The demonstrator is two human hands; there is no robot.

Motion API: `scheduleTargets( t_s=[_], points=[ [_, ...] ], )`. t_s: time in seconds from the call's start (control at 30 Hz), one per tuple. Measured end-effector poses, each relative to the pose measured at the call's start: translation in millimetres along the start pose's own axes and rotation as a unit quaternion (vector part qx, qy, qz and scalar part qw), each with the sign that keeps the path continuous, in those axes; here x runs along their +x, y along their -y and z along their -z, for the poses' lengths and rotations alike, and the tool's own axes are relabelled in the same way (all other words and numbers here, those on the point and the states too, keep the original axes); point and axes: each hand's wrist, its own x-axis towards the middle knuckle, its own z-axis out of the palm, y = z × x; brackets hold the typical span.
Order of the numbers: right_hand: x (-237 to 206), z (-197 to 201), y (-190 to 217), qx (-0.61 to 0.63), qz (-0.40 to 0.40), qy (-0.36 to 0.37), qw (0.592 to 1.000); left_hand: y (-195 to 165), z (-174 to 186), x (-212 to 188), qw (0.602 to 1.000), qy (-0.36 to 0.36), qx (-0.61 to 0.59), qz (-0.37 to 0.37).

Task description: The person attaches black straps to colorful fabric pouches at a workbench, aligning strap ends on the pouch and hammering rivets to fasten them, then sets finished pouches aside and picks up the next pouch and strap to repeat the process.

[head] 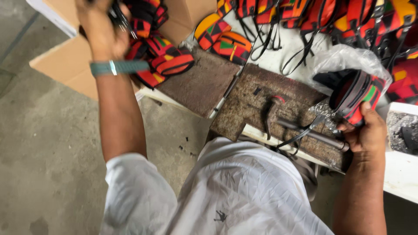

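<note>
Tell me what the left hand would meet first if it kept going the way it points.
The left hand points up and away toward the open cardboard box. It would most likely first meet the red, orange and green patterned pouches piled in it, though the depth between them is unclear.

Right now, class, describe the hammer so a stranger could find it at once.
Start at the rusty metal slab on the white table. The hammer lies on that slab, handle running toward the right hand. Unlike the bright patterned pouches nearby, it is dull metal with a red-tipped head.
</note>
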Motion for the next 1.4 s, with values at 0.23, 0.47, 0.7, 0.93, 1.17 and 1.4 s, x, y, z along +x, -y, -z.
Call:
scheduleTargets(
  t_s=[0.23, 0.47, 0.7, 0.93, 1.17, 1.4],
  points=[
    [11.6, 6.1, -15.2, -0.028, -0.003, -0.029, 0.999, 107.5, -51.3, -139.1, 0.909, 0.318, 0.028, 0.267],
    [14.9, -2.1, -13.7, -0.009, -0.007, -0.032, 0.999, 186.4, -106.9, -201.1, 0.877, 0.401, -0.026, 0.264],
    [18.0, -5.8, -10.5, -0.024, -0.009, -0.025, 0.999, 189.8, -144.5, -214.4, 0.839, 0.412, -0.141, 0.326],
    [9.8, -6.9, -14.5, -0.009, -0.002, -0.017, 1.000, 182.0, -157.4, -211.3, 0.839, 0.408, -0.155, 0.325],
    [3.4, -20.2, -11.3, -0.011, -0.013, -0.036, 0.999, 181.9, -170.6, -226.1, 0.881, 0.385, -0.109, 0.254],
    [2.1, -14.8, -17.9, -0.044, -0.026, -0.086, 0.995, 175.0, -170.2, -232.4, 0.889, 0.378, -0.097, 0.241]
  ],
)
